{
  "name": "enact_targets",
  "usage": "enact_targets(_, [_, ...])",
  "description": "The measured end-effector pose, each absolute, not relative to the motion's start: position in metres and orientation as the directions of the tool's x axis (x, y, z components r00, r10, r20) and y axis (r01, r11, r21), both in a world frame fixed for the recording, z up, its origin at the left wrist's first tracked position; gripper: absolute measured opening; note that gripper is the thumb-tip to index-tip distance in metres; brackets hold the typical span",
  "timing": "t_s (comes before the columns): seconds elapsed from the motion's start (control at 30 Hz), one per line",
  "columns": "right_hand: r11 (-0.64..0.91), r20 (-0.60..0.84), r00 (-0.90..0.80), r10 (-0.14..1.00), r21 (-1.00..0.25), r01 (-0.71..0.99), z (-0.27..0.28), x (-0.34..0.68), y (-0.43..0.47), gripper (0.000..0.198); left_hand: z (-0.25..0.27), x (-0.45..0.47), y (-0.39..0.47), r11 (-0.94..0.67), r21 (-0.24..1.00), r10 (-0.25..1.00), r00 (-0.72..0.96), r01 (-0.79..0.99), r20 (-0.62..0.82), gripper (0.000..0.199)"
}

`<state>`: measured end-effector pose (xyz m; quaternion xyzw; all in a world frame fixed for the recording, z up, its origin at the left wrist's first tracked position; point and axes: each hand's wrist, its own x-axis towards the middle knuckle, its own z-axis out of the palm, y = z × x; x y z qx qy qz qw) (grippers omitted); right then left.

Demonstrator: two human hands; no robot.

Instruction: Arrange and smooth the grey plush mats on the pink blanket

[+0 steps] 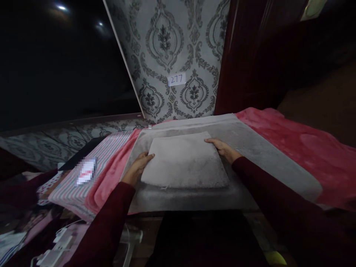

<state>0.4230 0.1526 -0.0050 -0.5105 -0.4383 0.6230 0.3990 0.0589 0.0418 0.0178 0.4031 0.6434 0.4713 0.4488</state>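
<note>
As left hand (139, 165) and right hand (223, 149) pinch folded cloth (183, 161), uneven tugging could skew its six-o'clock edge.

Grey cloth (244, 139) spread over pink blanket (303, 144)

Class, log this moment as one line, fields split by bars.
left hand: gripping left edge | right hand: gripping right edge | held: grey cloth | beneath: grey sheet | both sides of sheet: pink fabric
</note>
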Motion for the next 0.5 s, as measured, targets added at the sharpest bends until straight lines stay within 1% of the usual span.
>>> enact_targets(0.1, [-0.29, -0.267, -0.168, 0.949, -0.948, -0.131, 0.015, 0.429, 0.139, 0.011, 0.056, 0.048, 0.061, 0.149, 0.933, 0.976, -0.202, 0.327, -0.085, 0.041])
enact_targets(0.2, [-0.226, -0.186, -0.164, 0.969, -0.934, -0.277, 0.026, 0.439, 0.114, 0.008, 0.102, 0.04, 0.092, 0.044, 0.818, 0.998, -0.064, 0.573, -0.009, 0.041])
enact_targets(0.27, [-0.178, -0.123, -0.162, 0.979, -0.906, -0.385, 0.025, 0.445, 0.092, 0.011, 0.127, 0.044, 0.118, -0.051, 0.689, 0.997, -0.008, 0.723, 0.083, 0.04])
enact_targets(0.33, [-0.16, -0.104, -0.145, 0.984, -0.877, -0.453, 0.014, 0.445, 0.068, 0.022, 0.139, 0.058, 0.143, -0.076, 0.479, 0.986, -0.006, 0.875, 0.168, 0.045])
enact_targets(0.4, [-0.216, -0.179, -0.122, 0.976, -0.848, -0.484, -0.004, 0.442, 0.047, 0.031, 0.133, 0.081, 0.16, -0.03, 0.279, 0.979, -0.028, 0.96, 0.202, 0.053])
enact_targets(0.43, [-0.264, -0.239, -0.115, 0.964, -0.828, -0.495, -0.014, 0.44, 0.039, 0.033, 0.123, 0.095, 0.164, -0.006, 0.21, 0.981, -0.034, 0.978, 0.189, 0.058])
enact_targets(0.5, [-0.362, -0.343, -0.136, 0.93, -0.782, -0.507, -0.032, 0.439, 0.028, 0.033, 0.094, 0.122, 0.164, 0.004, 0.146, 0.991, -0.023, 0.989, 0.13, 0.066])
